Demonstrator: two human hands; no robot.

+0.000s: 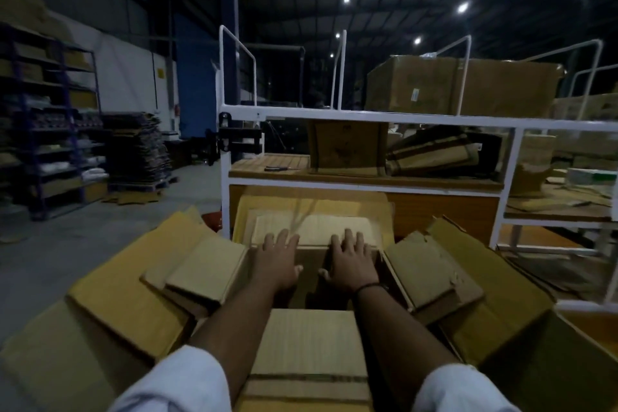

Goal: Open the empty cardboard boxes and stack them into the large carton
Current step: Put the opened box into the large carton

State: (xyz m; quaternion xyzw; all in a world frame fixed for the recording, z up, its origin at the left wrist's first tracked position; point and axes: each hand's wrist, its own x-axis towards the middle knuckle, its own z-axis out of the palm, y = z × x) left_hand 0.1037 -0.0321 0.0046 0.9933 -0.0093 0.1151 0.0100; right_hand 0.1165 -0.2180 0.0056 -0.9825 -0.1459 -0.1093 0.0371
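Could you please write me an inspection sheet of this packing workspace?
Surface: concrete floor, dimly lit.
Job's things: small box open, flaps splayed, amid the spread flaps of the large carton.
Clutter: cardboard boxes and a slim tool on the bench shelf.
Hands: left hand and right hand flat on the box's far flap, fingers straight.
Cables: nothing seen.
Surroundings: storage racks, flattened cardboard stack, ceiling lights.

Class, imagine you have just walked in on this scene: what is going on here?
A person leans over a large carton whose flaps are spread wide. The left hand and right hand lie flat, fingers straight, on the far edge of a smaller cardboard box, whose own flaps are folded outward. That box appears to sit inside the carton. A white-framed rack holding more cardboard stands behind.
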